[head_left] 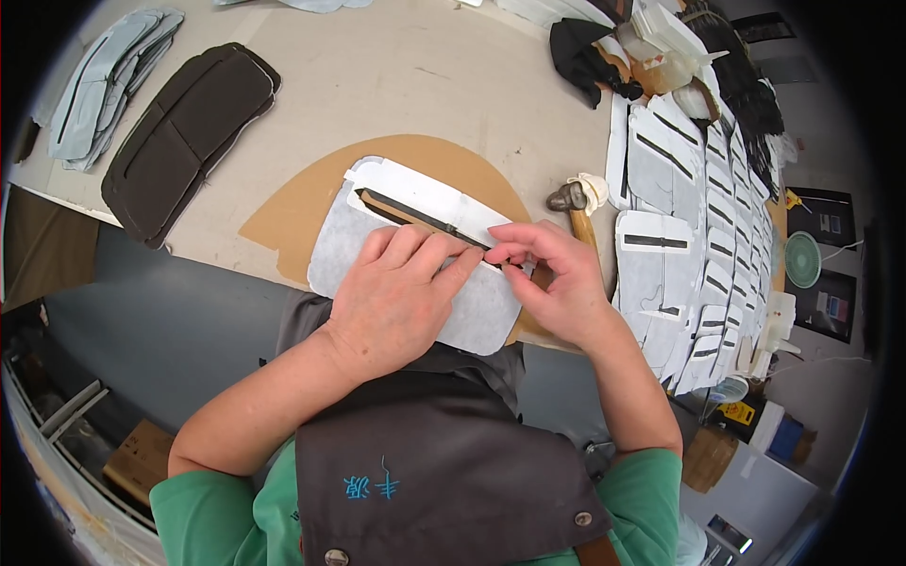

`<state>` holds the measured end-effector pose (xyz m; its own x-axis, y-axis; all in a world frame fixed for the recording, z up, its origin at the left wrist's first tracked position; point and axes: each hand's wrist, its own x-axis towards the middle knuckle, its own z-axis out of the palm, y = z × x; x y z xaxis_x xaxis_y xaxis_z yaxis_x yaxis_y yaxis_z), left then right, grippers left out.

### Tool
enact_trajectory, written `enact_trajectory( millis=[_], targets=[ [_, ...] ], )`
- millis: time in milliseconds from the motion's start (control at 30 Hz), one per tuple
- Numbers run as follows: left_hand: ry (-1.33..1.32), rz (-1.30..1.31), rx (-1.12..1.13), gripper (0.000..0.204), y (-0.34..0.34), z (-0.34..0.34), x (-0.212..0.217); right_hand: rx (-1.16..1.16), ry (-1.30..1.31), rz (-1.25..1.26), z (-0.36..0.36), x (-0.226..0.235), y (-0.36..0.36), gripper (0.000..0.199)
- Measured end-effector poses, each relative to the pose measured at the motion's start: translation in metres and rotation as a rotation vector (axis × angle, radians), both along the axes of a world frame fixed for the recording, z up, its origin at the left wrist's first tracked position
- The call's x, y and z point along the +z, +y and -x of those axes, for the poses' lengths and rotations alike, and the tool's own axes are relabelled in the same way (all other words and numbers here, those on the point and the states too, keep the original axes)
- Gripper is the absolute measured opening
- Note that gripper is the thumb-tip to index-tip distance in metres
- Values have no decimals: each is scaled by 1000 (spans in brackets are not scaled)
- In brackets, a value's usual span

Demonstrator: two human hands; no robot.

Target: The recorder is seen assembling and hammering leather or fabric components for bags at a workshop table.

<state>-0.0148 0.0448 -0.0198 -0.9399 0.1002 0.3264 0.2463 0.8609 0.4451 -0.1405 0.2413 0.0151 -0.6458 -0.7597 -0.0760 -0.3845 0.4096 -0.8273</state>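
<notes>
A pale grey fabric panel [335,241] with a white backing piece and a dark zipper strip [406,212] lies on a brown cardboard sheet [283,212] at the table's near edge. My left hand [401,297] lies flat on the panel, fingers pressing down just below the zipper. My right hand [557,278] pinches the right end of the zipper strip between thumb and fingertips.
A hammer [574,209] lies just right of the panel. Overlapping rows of white panels with dark zippers [703,274] fill the right side. A stack of dark panels [189,132] and a pile of pale blue-grey ones [109,85] lie at the far left. Black fabric and a clear container sit at the back.
</notes>
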Motion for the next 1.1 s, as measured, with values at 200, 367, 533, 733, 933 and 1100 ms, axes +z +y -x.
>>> enact_trajectory(
  millis=[200,367,533,733,933,1100],
  targets=[
    [-13,44,3,52,2,1,2,142,297,25,5,-1,5,30],
    [-10,51,10,48,2,1,0,201,495,-5,4,-2,18,28],
    [99,-121,8,37,-3,-3,-7,57,379,42,-2,-2,20,27],
    [122,-290,-46,19,-16,-16,-1,-94,199,181,4,20,-23,22],
    [139,-273,51,21,-32,-31,0,-56,-6,95,5,8,-64,11],
    [139,-256,104,26,-38,-30,3,-107,-143,-57,4,3,-65,10]
  ],
)
